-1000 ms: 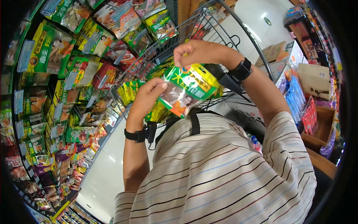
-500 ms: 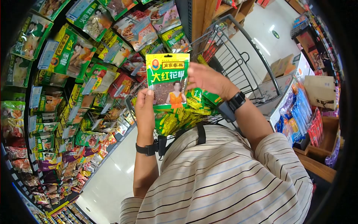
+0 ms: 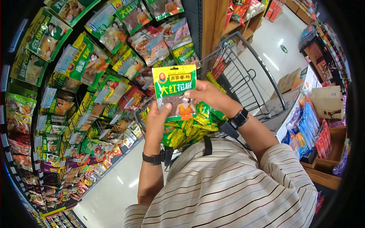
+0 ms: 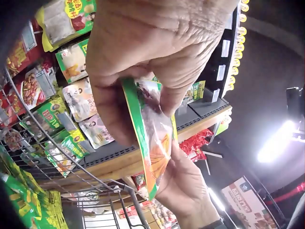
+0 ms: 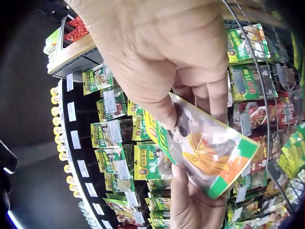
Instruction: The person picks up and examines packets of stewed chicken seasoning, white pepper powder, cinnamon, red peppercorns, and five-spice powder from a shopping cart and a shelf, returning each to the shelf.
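Note:
A green and yellow packet of Sichuan peppercorns (image 3: 173, 91), with a clear window and a printed figure in orange, is held upright in front of the body with its front facing the head camera. My left hand (image 3: 156, 122) pinches its lower left corner, thumb across the front. On the right edge my right hand (image 3: 213, 97) grips it, thumb over the front and fingers behind. The left wrist view shows the packet (image 4: 155, 143) almost edge-on between both hands. Below it, many similar yellow and green packets (image 3: 178, 136) lie heaped in a wire shopping cart (image 3: 249, 85).
Hanging spice packets (image 3: 89, 60) with price tags fill the rack on the left. A wooden shelf (image 3: 213, 28) stands beyond the cart. At right are a cardboard box (image 3: 327, 102), blue plastic packs (image 3: 307, 121) and a wooden bin (image 3: 334, 144).
The packet has gone from tilted and low to upright. My right hand left its top corner, passed by the right edge with fingers extended, and now grips that edge. The head view has shifted.

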`<state>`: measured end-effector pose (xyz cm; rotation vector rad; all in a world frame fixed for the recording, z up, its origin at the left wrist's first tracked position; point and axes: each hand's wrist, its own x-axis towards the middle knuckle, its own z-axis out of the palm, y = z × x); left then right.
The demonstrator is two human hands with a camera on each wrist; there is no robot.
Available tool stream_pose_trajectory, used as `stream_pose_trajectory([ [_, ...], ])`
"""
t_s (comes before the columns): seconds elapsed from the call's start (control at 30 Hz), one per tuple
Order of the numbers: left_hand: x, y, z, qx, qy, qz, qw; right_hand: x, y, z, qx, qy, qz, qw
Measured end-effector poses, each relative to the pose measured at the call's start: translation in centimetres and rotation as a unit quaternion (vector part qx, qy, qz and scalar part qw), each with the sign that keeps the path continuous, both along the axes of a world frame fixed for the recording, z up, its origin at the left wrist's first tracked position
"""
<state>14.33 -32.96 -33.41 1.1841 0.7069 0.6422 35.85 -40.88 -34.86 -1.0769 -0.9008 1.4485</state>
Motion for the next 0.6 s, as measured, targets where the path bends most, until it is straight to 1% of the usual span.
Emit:
stream_pose_trajectory([
  [0.03,-0.2,0.1,0.4,0.038,0.084,0.000,0.996,-0.2,-0.3,0.3,0.010,-0.010,-0.003,1.000],
  [0.07,-0.1,0.5,-0.9,0.066,0.081,-0.003,0.995,0.2,0.2,1.1,0.033,-0.029,-0.008,0.999],
  [0.1,0.1,0.7,-1.3,0.048,0.081,0.002,0.996,0.2,0.4,1.6,0.036,-0.049,-0.035,0.998],
  [0.13,0.3,0.9,-1.7,0.049,0.064,0.004,0.997,0.0,0.4,2.0,0.034,-0.064,-0.060,0.996],
  [0.2,0.9,0.7,-0.4,0.043,0.039,0.014,0.998,0.2,0.5,2.9,0.031,-0.016,-0.030,0.999],
  [0.23,1.3,1.0,0.1,0.051,0.026,0.022,0.998,0.6,0.5,3.5,0.033,-0.020,-0.011,0.999],
  [0.3,1.7,1.2,0.8,0.060,0.003,0.038,0.997,1.0,0.9,3.7,0.039,-0.036,-0.015,0.998],
  [0.4,2.2,1.5,2.3,0.059,-0.005,0.030,0.998,1.0,1.0,5.0,0.042,-0.060,-0.035,0.997],
  [0.57,2.6,2.4,3.0,0.041,-0.049,0.006,0.998,1.0,1.4,6.4,0.075,-0.091,-0.077,0.990],
  [0.6,2.7,2.5,3.1,0.042,-0.061,0.004,0.997,1.0,1.5,6.4,0.077,-0.083,-0.062,0.992],
])
